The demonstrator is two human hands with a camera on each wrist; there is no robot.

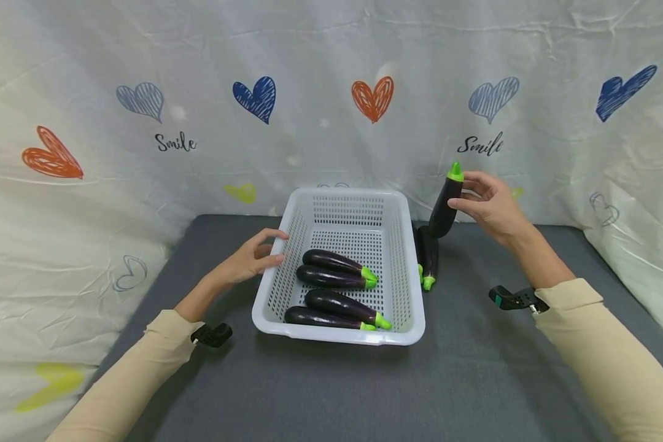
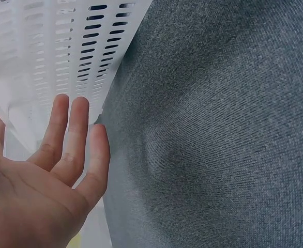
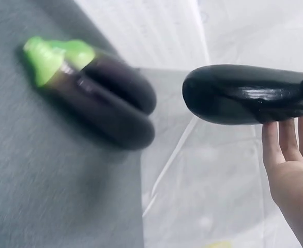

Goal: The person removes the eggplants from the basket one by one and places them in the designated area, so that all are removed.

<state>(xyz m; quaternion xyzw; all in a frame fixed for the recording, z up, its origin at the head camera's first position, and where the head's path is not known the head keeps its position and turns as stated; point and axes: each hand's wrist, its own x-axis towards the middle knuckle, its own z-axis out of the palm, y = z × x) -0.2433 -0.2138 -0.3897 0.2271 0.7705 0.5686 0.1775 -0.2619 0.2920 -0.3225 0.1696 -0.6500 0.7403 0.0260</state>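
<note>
My right hand (image 1: 494, 205) holds a dark purple eggplant (image 1: 444, 205) upright and slightly tilted, its green cap on top, pinched between thumb and fingers. In the right wrist view the held eggplant (image 3: 244, 94) lies across the fingers, its rounded end free. Just below it, two more eggplants (image 3: 100, 103) lie side by side on the table, beside the basket's right wall. My left hand (image 1: 254, 255) rests at the left rim of a white plastic basket (image 1: 266, 301), fingers loosely extended; several of them show beside the slotted wall (image 2: 84, 51). Several eggplants (image 1: 331, 279) lie inside the basket.
Dark grey cloth covers the table (image 1: 337, 393). Behind and around it hangs a pale curtain (image 1: 320, 153) printed with hearts and "Smile". Each wrist wears a black strap (image 1: 212, 334).
</note>
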